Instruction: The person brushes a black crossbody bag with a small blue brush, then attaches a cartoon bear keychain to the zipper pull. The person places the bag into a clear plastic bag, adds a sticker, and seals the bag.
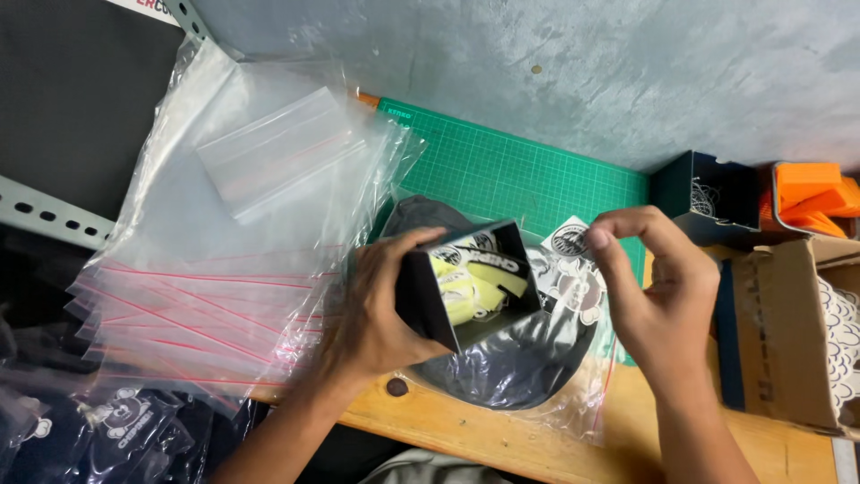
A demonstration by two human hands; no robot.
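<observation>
My left hand [376,309] grips a small open black box [466,287], tilted toward me, with pale yellow pieces and round black-and-white stickers inside. My right hand [654,291] hovers just right of the box, thumb and forefinger pinched on a round black-and-white sticker [568,240]. Under both hands lies a dark folded garment in a clear bag [515,367], with a white printed design [573,291] showing.
A heap of clear zip bags with red strips [224,269] covers the left side. A green cutting mat [511,170] lies on the wooden table [502,439]. At right stand a cardboard box [788,332], a dark small box [708,193] and orange parts [811,197].
</observation>
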